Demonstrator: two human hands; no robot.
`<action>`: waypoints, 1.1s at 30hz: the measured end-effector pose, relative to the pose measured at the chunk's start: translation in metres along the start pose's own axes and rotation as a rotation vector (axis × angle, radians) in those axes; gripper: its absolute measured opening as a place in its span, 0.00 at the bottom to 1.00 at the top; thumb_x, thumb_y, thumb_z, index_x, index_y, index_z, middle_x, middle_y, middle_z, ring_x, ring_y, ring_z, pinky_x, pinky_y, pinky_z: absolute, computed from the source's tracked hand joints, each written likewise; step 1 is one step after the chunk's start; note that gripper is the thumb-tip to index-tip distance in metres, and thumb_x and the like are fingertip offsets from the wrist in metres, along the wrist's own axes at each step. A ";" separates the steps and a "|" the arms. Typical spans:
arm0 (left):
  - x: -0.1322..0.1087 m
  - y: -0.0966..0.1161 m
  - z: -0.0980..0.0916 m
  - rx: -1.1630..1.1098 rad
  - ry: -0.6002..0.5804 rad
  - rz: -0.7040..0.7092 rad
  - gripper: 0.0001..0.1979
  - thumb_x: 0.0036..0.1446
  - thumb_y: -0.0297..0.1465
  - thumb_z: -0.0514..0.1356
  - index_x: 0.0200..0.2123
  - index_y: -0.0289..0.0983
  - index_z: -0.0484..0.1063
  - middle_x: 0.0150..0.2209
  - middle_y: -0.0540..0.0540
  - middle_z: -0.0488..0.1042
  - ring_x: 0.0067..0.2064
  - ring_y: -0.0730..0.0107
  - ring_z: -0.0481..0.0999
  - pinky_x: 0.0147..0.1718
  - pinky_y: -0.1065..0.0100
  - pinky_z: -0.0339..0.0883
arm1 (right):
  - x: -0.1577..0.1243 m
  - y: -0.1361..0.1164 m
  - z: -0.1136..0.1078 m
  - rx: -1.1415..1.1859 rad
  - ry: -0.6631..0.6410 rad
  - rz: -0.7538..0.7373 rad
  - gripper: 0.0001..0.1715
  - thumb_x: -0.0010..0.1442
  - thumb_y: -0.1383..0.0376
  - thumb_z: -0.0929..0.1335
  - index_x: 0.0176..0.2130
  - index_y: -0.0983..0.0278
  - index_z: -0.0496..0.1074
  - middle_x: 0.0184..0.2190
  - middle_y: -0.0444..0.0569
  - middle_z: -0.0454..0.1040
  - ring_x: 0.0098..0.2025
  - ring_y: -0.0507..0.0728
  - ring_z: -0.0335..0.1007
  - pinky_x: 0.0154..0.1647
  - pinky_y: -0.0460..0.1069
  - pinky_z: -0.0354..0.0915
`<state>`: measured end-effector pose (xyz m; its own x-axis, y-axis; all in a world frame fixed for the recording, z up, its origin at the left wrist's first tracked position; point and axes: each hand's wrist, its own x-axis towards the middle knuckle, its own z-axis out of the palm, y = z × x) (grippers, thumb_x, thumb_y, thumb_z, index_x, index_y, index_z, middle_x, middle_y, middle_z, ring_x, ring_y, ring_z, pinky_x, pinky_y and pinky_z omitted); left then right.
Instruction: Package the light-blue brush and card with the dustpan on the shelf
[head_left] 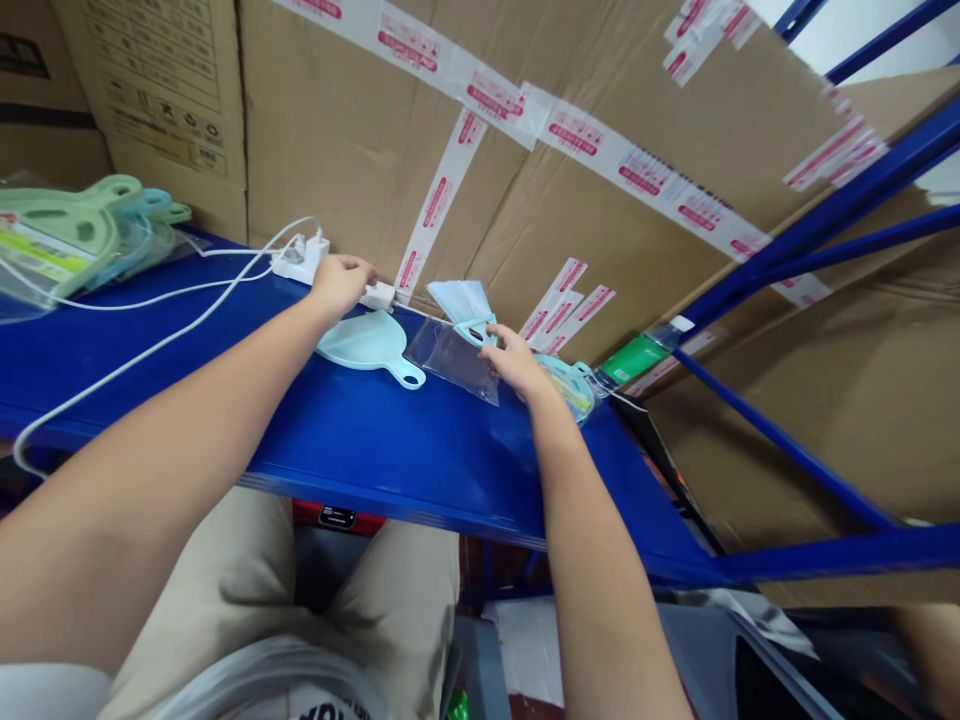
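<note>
A light-blue dustpan (366, 342) lies on the blue shelf, its holed handle toward the front right. My left hand (343, 284) is behind it, over the white power strip (300, 262); its fingers are loosely bent and appear to hold nothing. Whether they touch the strip I cannot tell. My right hand (517, 362) pinches the handle of a small hand brush (459, 303), whose pale bristles point back toward the cardboard. Under the brush, a clear plastic bag (454, 362) lies between the dustpan and my right hand.
Bagged green and blue dustpans (90, 225) lie at the left. Beyond my right wrist are another bagged dustpan set (568, 385) and a green-labelled bottle (640, 357). A white cable (161, 345) crosses the shelf. Taped cardboard (322, 130) stands behind; blue rack bars (780, 430) are right.
</note>
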<state>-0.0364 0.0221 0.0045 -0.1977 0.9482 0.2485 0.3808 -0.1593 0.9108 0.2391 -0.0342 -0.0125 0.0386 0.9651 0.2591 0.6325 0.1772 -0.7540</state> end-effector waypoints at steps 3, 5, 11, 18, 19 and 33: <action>0.005 -0.005 -0.008 0.435 -0.135 -0.013 0.15 0.50 0.32 0.60 0.40 0.35 0.82 0.44 0.35 0.83 0.48 0.49 0.81 0.46 0.62 0.72 | 0.000 0.001 0.001 -0.114 0.037 -0.022 0.22 0.44 0.65 0.69 0.42 0.60 0.75 0.27 0.40 0.70 0.29 0.55 0.66 0.36 0.52 0.67; 0.005 -0.006 -0.010 0.703 -0.254 -0.020 0.20 0.49 0.35 0.62 0.45 0.33 0.81 0.49 0.31 0.81 0.54 0.42 0.78 0.50 0.58 0.71 | -0.002 -0.002 0.004 -0.161 0.053 -0.090 0.21 0.46 0.63 0.70 0.43 0.61 0.75 0.31 0.43 0.74 0.34 0.57 0.69 0.43 0.55 0.69; -0.001 -0.002 -0.006 0.846 -0.397 -0.043 0.16 0.39 0.40 0.69 0.33 0.39 0.82 0.31 0.37 0.83 0.42 0.43 0.83 0.43 0.58 0.74 | -0.013 -0.019 0.019 -0.164 -0.031 -0.235 0.17 0.55 0.64 0.65 0.45 0.61 0.75 0.42 0.50 0.79 0.45 0.61 0.73 0.52 0.58 0.67; 0.003 -0.001 -0.016 0.609 -0.379 -0.133 0.09 0.44 0.36 0.68 0.28 0.37 0.79 0.25 0.38 0.79 0.39 0.45 0.82 0.39 0.58 0.73 | -0.018 -0.028 0.033 -0.233 -0.115 -0.379 0.23 0.56 0.67 0.65 0.51 0.58 0.75 0.48 0.51 0.77 0.52 0.64 0.70 0.59 0.62 0.63; 0.005 -0.002 -0.022 0.642 -0.297 -0.108 0.11 0.46 0.36 0.68 0.33 0.36 0.80 0.30 0.36 0.81 0.44 0.44 0.81 0.42 0.57 0.72 | -0.018 -0.027 0.036 -0.258 -0.116 -0.392 0.25 0.55 0.67 0.65 0.52 0.58 0.75 0.47 0.52 0.77 0.52 0.64 0.70 0.59 0.62 0.63; 0.006 -0.003 -0.034 0.668 -0.009 -0.040 0.20 0.54 0.34 0.61 0.49 0.35 0.79 0.53 0.35 0.78 0.58 0.45 0.73 0.53 0.58 0.68 | -0.028 -0.033 0.058 -0.300 -0.276 -0.412 0.18 0.58 0.70 0.63 0.42 0.60 0.79 0.44 0.51 0.69 0.49 0.58 0.68 0.58 0.58 0.63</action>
<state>-0.0696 0.0190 0.0145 -0.2170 0.9526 0.2133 0.8516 0.0779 0.5185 0.1727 -0.0560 -0.0299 -0.4350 0.8499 0.2973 0.7459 0.5251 -0.4098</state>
